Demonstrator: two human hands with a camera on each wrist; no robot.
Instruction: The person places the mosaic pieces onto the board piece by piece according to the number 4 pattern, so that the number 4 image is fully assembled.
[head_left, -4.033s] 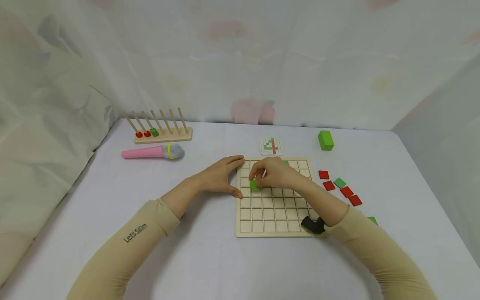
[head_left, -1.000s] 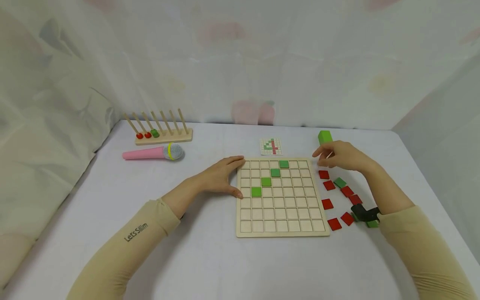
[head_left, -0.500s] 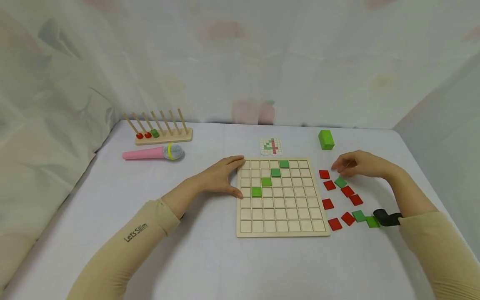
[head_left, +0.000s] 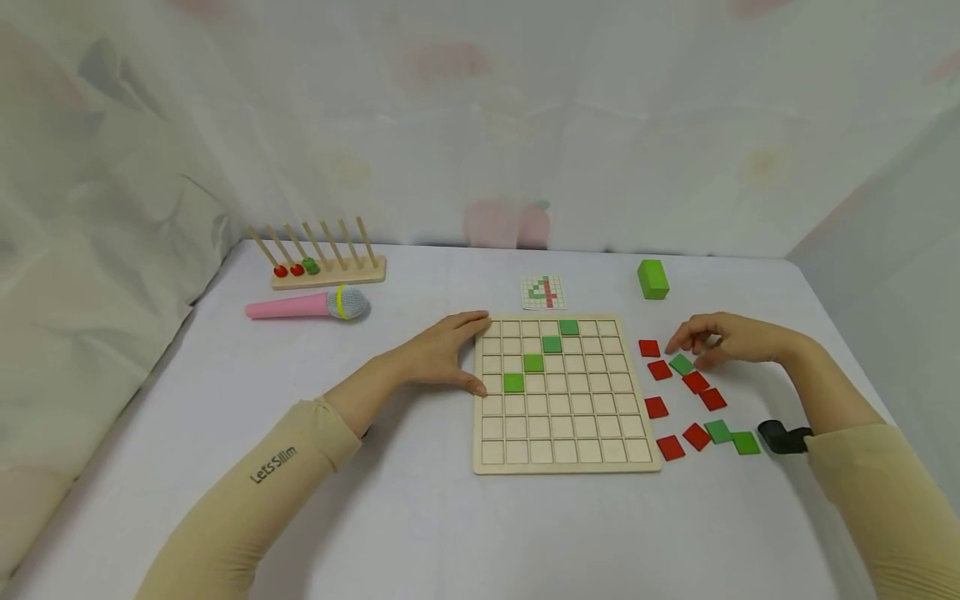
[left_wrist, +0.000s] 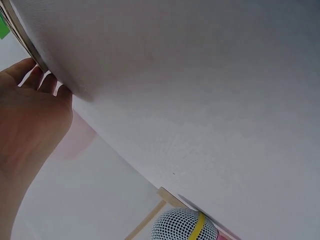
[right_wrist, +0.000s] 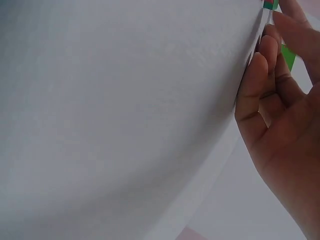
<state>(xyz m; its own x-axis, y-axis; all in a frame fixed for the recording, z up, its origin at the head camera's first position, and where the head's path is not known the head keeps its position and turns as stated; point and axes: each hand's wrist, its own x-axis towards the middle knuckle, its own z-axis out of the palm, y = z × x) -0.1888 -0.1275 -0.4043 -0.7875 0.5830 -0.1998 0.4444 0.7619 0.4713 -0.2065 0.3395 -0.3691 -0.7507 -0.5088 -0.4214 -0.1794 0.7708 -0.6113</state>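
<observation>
Block [head_left: 653, 280] and red tiles [head_left: 696, 382] near right grip [head_left: 729, 337], parted over green tile [head_left: 682, 364]; left grip [head_left: 437, 353] wide against board [head_left: 559, 405].

L arm [head_left: 362, 395] runs fwd & inward from the table's [head_left: 405, 533] near-L part, cream sleeve [head_left: 247, 500] ending w/ forearm bare. L hand [head_left: 437, 354] sits approx. midway b/w L & R edges, back up, thumb & fingers spread wide in a C. R arm [head_left: 828, 387], also part bare, reaches in nr R edge. R hand [head_left: 727, 337]: fingers bent, tips down & pointing L, thumb apart.
</observation>
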